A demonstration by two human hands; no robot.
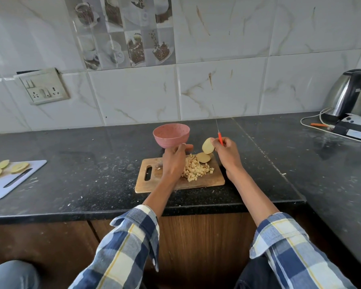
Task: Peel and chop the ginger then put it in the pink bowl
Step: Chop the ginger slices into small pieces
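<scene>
While the knife [219, 137] is gripped in the right hand [226, 151], blade pointing to twelve o'clock, a ginger slice [208, 146] is pinched beside its handle. A chopped ginger pile [196, 168] lies on the wooden board [213, 180], at three o'clock of the left hand [174, 159], whose fingers are loosely extended toward the pink bowl [171, 134] at twelve o'clock, holding nothing.

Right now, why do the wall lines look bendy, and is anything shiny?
Head view: the wide lens bows the tile lines and counter edge; glare streaks the kettle and the dark counter; the knife blade looks thin and faint.
</scene>
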